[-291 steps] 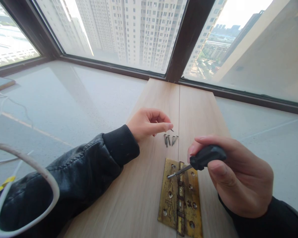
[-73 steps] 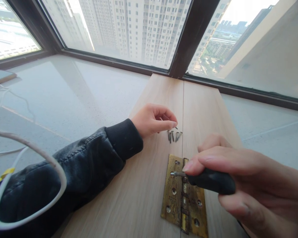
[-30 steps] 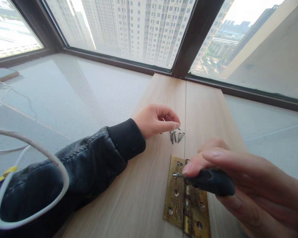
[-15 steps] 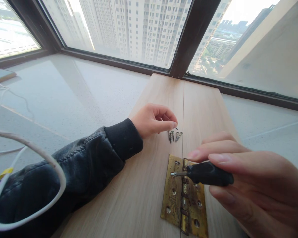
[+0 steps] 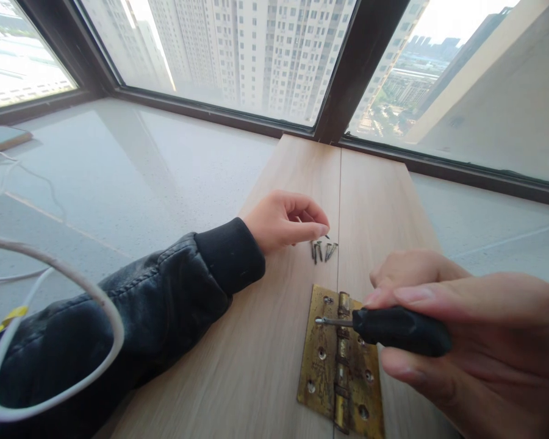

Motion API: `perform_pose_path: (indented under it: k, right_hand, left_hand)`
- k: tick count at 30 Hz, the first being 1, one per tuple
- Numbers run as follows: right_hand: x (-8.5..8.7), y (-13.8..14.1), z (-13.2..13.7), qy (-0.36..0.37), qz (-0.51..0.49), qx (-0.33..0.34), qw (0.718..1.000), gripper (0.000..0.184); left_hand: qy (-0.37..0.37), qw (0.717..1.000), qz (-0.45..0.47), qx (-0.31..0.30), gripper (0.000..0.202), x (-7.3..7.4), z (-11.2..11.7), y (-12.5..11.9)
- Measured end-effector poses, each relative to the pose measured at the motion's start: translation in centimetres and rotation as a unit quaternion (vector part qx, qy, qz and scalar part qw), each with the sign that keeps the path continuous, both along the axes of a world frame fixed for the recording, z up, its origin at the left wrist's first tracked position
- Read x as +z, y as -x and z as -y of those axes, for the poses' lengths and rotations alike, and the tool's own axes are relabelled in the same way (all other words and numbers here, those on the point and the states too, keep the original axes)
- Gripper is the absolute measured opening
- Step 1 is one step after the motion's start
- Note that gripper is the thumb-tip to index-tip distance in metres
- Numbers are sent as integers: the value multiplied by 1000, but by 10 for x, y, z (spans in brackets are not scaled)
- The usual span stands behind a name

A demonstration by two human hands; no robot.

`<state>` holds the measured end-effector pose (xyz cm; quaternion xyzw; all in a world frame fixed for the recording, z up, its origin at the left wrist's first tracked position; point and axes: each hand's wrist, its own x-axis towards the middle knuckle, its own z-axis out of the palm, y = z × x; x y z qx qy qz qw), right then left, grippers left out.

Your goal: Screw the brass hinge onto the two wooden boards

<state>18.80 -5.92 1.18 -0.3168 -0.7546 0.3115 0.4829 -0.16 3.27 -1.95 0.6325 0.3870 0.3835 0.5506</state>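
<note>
Head camera, right hand [image 5: 494, 341], fingers wrapped round black-handled steel screwdriver [image 5: 400, 331], tip at a hole in worn brass butt hinge [image 5: 341, 366] laid across two pale wooden boards [image 5: 274, 299], loose grey metal screws [image 5: 330, 252] beyond, left hand [image 5: 284, 223] pinching one mostly hidden dark screw [image 5: 327, 237], brown window frame [image 5: 357, 67] behind.

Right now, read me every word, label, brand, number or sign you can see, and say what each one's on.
There is no text I can read in view.
Hinge: dark marks, too unclear to tell wear from lettering.
Screwdriver: no lettering I can make out.
Yellow strip: no writing I can make out.
</note>
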Motion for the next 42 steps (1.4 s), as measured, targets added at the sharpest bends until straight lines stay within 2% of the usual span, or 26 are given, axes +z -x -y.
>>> perform_pose_path:
  k: [3,7,16,23,28,34,36,40,42]
  right_hand:
    - [1,-5,-1,-60,80,14,995,21]
    - [0,-14,2,-60,137,26,988,27]
    - [-2,-11,3,-31,72,-47,996,23]
    - [0,-12,2,-59,109,22,992,26]
    - [-2,-7,4,1,60,11,998,20]
    - [-4,-1,6,-38,55,-89,994,25]
    - [-5,-3,7,-49,62,-76,994,25]
    - [-4,-10,4,-86,133,8,987,25]
    - [-3,-11,3,-84,151,18,985,27]
  left_hand:
    - [1,1000,0,-2,11,0,1,0]
    - [-2,1000,0,-5,11,0,2,0]
    - [-1,1000,1,-3,9,0,0,0]
    - [-3,1000,-1,-3,11,0,1,1]
    - [-8,1000,-2,-7,10,0,1,1]
    - [-1,1000,-5,-1,9,1,1,1]
    - [-1,1000,-6,-2,9,1,1,0]
    - [-1,1000,-4,-4,9,1,1,1]
    - [-1,1000,-1,-5,10,1,1,1]
